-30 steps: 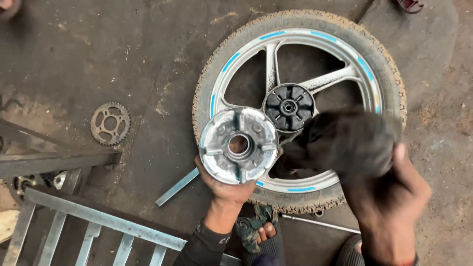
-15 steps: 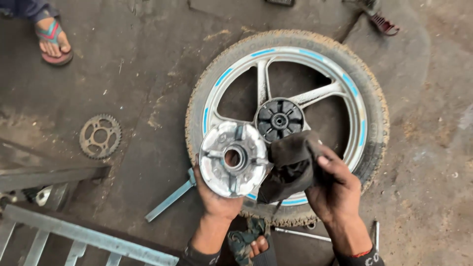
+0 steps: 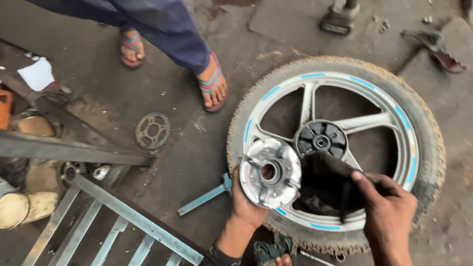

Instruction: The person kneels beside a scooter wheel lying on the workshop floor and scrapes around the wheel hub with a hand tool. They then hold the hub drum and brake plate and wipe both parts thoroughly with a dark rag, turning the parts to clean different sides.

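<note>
My left hand (image 3: 245,202) grips a round silver metal hub plate (image 3: 269,172) from below, holding it upright over the near rim of a motorcycle wheel (image 3: 374,98). The wheel lies flat on the ground, with a silver spoked rim, blue stripes and a dusty black tyre. Its black centre hub (image 3: 321,140) shows just right of the plate. My right hand (image 3: 387,209) holds a dark dirty cloth (image 3: 322,184) against the plate's right side.
A rusty sprocket (image 3: 152,130) lies on the concrete to the left. A person's sandalled feet (image 3: 213,83) stand beyond it. A grey metal frame (image 3: 113,216) and dark metal parts fill the lower left. A blue-grey tool (image 3: 204,196) lies beside the wheel.
The view has swung so the wheel sits further right and a person's legs have come into sight. My right hand with the cloth has lowered and come in beside the plate.
</note>
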